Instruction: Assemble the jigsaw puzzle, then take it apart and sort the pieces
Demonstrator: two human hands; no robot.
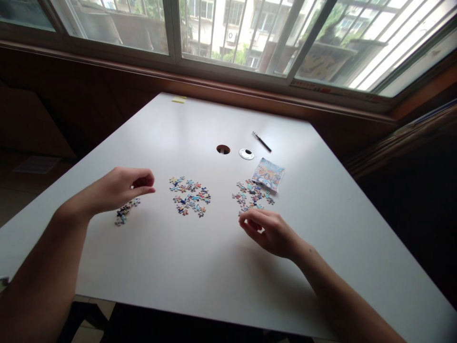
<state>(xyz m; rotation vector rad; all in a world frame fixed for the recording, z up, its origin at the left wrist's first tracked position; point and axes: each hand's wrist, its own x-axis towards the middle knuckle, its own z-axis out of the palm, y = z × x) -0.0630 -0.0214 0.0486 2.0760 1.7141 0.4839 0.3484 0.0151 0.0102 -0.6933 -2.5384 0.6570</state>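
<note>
White tabletop (200, 267) is carrying puzzle pieces (253, 194) just beyond the right hand (271, 232), fingers curling, seemingly empty; left hand (121, 188) is pinching loosely above a smaller cluster (125, 212).

My one camera sits on my head, looking forward and down across the white table (200, 267) from close above its near edge, toward the window (228, 33) beyond.

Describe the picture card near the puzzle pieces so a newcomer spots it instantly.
On the white table, look right of the round hole, below the black pen. The picture card lies flat at the far edge of the right-hand pile of pieces: the only whole colourful rectangle.
</note>
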